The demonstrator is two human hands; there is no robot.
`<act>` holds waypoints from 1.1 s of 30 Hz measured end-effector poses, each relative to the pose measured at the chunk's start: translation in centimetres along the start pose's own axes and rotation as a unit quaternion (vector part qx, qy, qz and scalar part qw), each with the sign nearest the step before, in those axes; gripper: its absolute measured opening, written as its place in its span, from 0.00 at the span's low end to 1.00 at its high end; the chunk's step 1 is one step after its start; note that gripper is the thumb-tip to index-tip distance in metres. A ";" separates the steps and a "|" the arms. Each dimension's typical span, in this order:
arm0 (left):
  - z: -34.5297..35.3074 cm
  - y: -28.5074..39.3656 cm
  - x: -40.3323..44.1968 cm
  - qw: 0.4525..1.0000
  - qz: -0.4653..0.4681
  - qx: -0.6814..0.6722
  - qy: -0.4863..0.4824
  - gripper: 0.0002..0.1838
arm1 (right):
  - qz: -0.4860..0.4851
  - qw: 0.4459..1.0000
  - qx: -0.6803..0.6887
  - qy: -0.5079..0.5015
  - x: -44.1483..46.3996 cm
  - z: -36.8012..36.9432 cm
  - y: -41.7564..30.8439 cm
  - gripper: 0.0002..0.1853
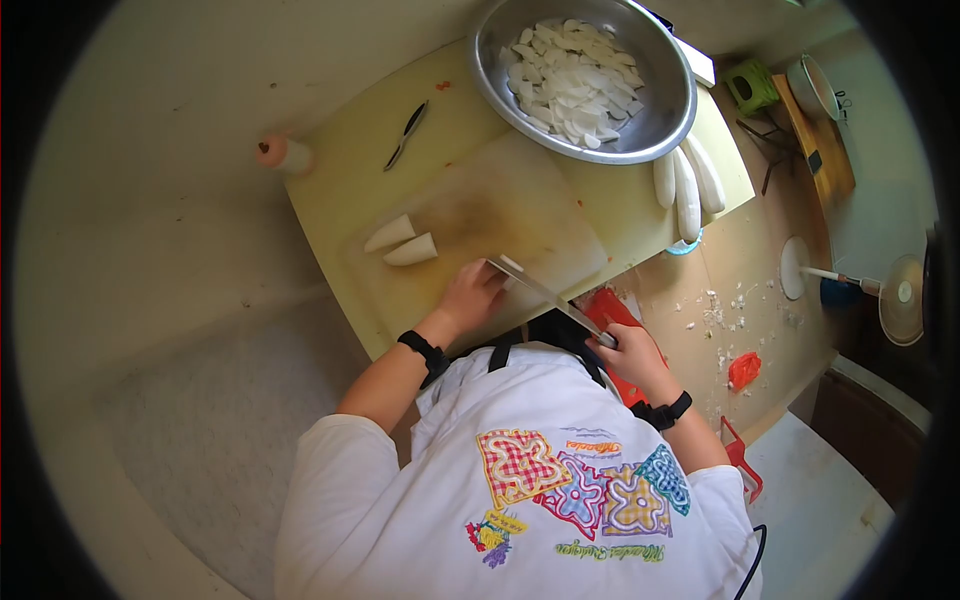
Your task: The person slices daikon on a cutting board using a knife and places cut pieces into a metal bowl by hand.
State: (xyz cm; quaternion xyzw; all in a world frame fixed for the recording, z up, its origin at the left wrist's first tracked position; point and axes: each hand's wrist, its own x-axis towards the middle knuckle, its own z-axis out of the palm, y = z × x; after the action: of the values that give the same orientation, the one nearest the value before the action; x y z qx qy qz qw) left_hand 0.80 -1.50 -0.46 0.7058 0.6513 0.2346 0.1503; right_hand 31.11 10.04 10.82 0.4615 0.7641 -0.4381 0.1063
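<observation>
A wide metal bowl (672, 120) stands at the far side of the worktop (340, 130), holding a broad heap of thin white slices (570, 85), flat and overlapping. Its smooth grey wall rises clear around them. Just beside its rim, at the worktop's right edge, lie several long, pale, smooth vegetables (688, 185), side by side with rounded ends.

The board (520, 195) is pale and translucent, with brownish stains across its middle. Two tapered white chunks (402, 246) lie near each other on its left part, their cut ends flat. The right hand (632, 355) is closed around the dark handle of the knife (550, 296), whose long blade slants across the near side of the board. A small white piece (512, 264) is against or just beside the blade near its tip. The left hand (476, 293) is close by, fingers partly curled; whether it grips anything beneath them cannot be told.

A slim black-and-silver tool (406, 136) lies beyond the board, and a pink-topped bottle (285, 154) stands at the worktop's left corner. White scraps (714, 318) litter the floor (740, 240) near a crumpled red bag (743, 371); farther right is a fan (902, 300).
</observation>
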 end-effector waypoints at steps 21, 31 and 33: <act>0.1 0.0 0.4 0.999 -0.015 -0.038 -0.013 0.18 | 0.053 0.991 0.012 -0.124 1.8 -0.7 -0.7 0.19; -0.6 0.5 0.8 0.997 -0.036 -0.062 -0.009 0.18 | 0.060 0.984 0.008 -0.165 2.9 -0.9 -0.4 0.15; -0.6 0.4 0.8 0.997 -0.039 -0.060 -0.019 0.18 | 0.058 0.984 0.005 -0.169 3.2 -1.0 -0.5 0.15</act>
State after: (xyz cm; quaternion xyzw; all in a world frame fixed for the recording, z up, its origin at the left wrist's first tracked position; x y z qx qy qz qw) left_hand 0.89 -0.80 0.36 0.6737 0.6601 0.2543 0.2140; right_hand 29.23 12.68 9.87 0.4250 0.7049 -0.5064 0.2571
